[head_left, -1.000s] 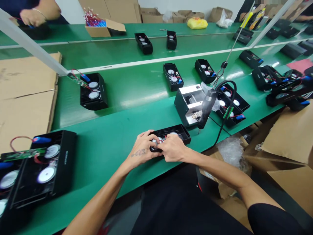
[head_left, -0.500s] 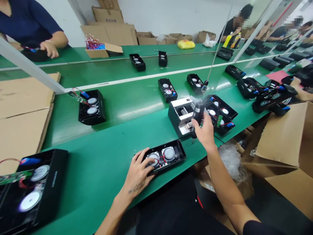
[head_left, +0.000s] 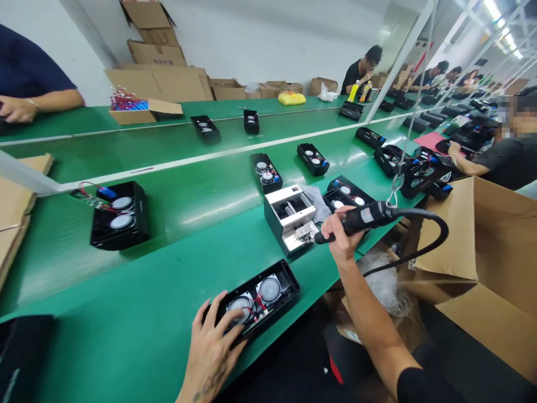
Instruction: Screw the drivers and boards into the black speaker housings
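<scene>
My left hand (head_left: pixel 213 338) grips the left end of an open black speaker housing (head_left: pixel 273 317) on the green bench, fingers spread over its rim. Two round speakers (head_left: pixel 269 289) with red wires sit inside; the fingers partly cover the left one. In my right hand (head_left: pixel 343 239) is a black electric screwdriver (head_left: pixel 364 217), held nearly level and hung from a metal hook (head_left: pixel 393 187). Its tip points left, at the silver front of a small screw feeder (head_left: pixel 274 226). Whether a screw is on the tip is too small to tell.
Open speaker housings (head_left: pixel 126 215) stand along the green line, with more behind the feeder. A large cardboard box (head_left: pixel 447 235) is at the right, beside a bag of clear plastic (head_left: pixel 384 280). Co-workers (head_left: pixel 509 148) sit along the bench. A white post (head_left: pixel 29 170) rises at left.
My right hand has tilted the screwdriver from upright to nearly level, its tip now at the feeder's front. My left hand stays on the housing. The view has turned right and up.
</scene>
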A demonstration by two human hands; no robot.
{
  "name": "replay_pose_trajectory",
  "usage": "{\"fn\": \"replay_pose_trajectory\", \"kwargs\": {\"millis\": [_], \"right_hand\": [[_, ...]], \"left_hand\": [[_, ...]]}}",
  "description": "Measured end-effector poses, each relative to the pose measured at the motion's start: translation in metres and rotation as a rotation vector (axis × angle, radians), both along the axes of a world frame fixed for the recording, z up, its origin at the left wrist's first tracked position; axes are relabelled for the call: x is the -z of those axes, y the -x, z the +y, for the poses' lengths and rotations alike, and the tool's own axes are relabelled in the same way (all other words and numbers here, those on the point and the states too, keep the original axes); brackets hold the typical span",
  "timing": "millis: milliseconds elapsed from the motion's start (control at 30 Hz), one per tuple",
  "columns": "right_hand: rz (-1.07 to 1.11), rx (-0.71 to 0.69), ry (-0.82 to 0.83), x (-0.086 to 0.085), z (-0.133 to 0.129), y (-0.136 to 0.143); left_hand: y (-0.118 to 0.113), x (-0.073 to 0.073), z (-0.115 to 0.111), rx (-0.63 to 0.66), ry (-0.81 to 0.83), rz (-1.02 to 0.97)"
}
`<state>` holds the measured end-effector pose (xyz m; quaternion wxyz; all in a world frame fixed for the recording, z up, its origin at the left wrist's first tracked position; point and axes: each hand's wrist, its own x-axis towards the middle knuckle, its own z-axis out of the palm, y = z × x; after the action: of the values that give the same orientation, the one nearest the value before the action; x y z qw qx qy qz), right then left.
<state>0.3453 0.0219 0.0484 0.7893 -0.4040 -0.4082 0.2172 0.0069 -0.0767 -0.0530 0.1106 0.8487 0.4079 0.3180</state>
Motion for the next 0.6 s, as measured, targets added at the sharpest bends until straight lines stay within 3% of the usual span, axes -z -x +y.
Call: {"fn": "replay_pose_trajectory", "kwargs": {"millis": [133, 267, 400, 600], "right_hand": [[-0.091, -0.023, 0.089, -0.009, 0.023, 0.008], [-0.202, -0.112, 0.232, -0.008, 0.024, 0.012], [-0.141, -0.347, 0.292, -0.013, -0.005, 0.020], [0.027, -0.629, 0.092, -0.003, -0.064, 0.056]], "left_hand": [[-0.001, -0.001, 0.003, -0.004, -0.024, -0.008], [-0.002, -0.005, 0.002, 0.002, -0.068, 0.047], [-0.006, -0.009, -0.003, -0.002, -0.063, 0.098], [-0.008, -0.011, -0.006, -0.013, -0.038, 0.112]]}}
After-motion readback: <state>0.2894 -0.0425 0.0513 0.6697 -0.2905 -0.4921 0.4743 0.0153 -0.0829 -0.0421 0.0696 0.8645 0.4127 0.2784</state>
